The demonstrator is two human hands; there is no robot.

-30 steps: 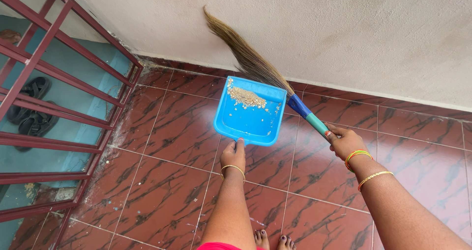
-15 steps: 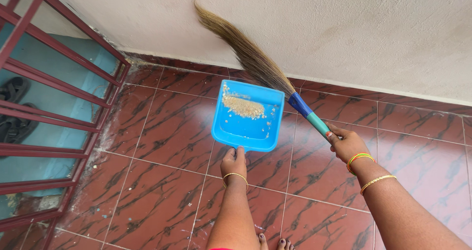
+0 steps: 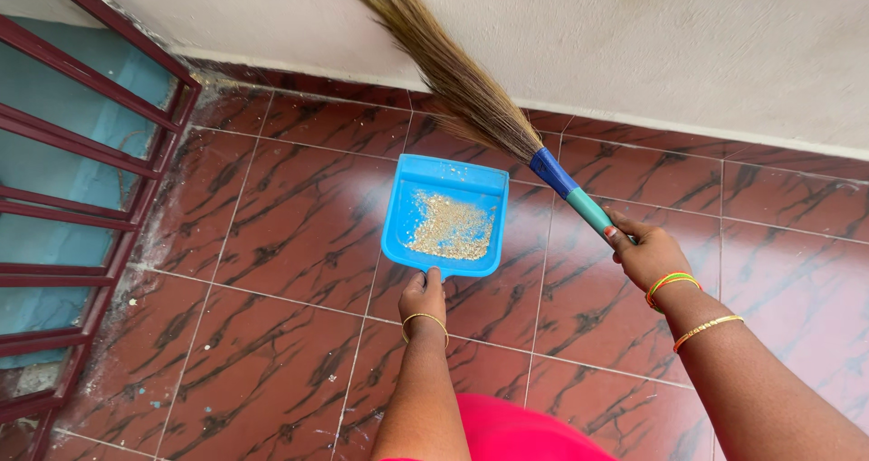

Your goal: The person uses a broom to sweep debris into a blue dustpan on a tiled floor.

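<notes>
My left hand (image 3: 424,297) grips the handle of a blue plastic dustpan (image 3: 409,200), held level above the red floor tiles. A heap of pale grit (image 3: 450,227) lies in the middle of the pan. My right hand (image 3: 648,254) holds a grass broom by its blue and green handle (image 3: 572,196). The brown bristles (image 3: 450,66) slant up and left against the wall, just behind the dustpan's far right corner. Bangles circle both wrists.
A dark red metal railing (image 3: 109,167) runs along the left side, with a teal surface behind it. A cream plastered wall (image 3: 688,44) rises at the back. Red marbled floor tiles (image 3: 272,334) carry dust specks near the railing. Pink clothing (image 3: 520,434) shows at the bottom.
The grit has slid from the pan's far edge to its middle as the pan tipped back level. The view shifted right and down, and the sandals behind the railing are out of sight.
</notes>
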